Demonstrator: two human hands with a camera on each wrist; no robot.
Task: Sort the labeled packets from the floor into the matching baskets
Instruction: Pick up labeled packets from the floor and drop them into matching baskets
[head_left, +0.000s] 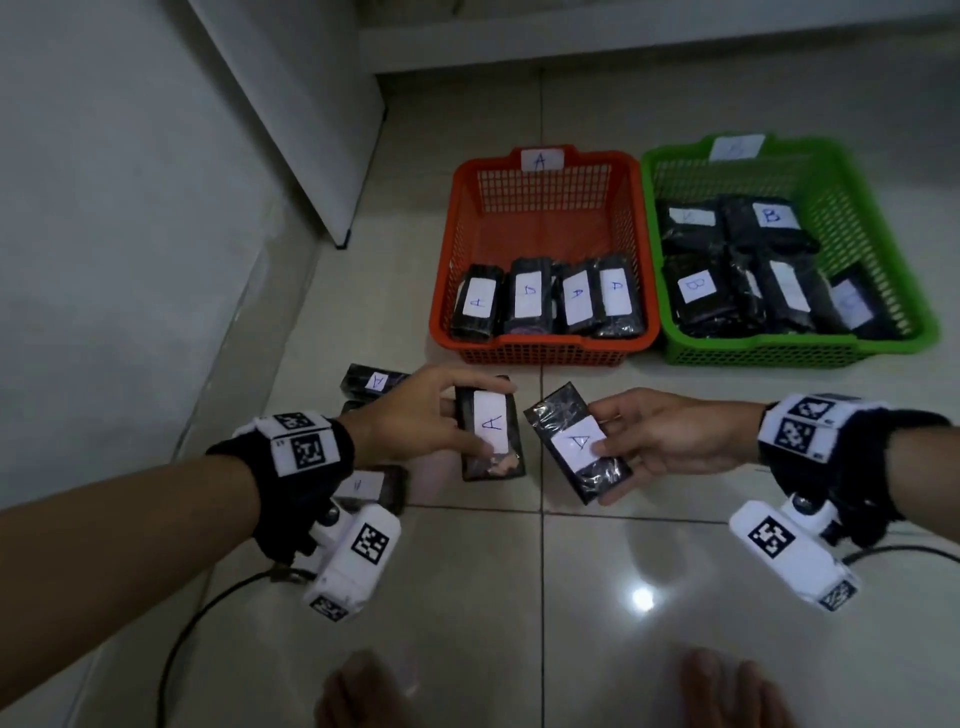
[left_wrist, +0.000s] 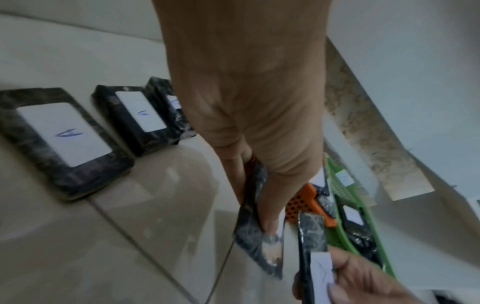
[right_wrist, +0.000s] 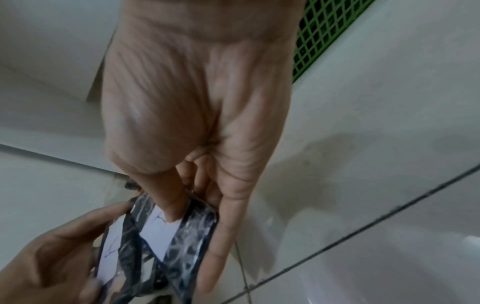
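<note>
Currently both hands are pinching film-wrapped A packets, left hand (head_left: 415, 415) gripping one (head_left: 491, 428), right hand (head_left: 670, 436) another (head_left: 576, 441); likely light, slippery, best edge-held, orange basket (head_left: 447, 249) at 12 o'clock.

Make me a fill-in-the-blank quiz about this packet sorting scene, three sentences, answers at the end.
1. The packet in the left hand and the packet in the right hand are both labeled ____.
2. The orange basket holds ____ packets.
3. The basket to the right of the orange one is ____ in color.

Missing words: A; four; green
</note>
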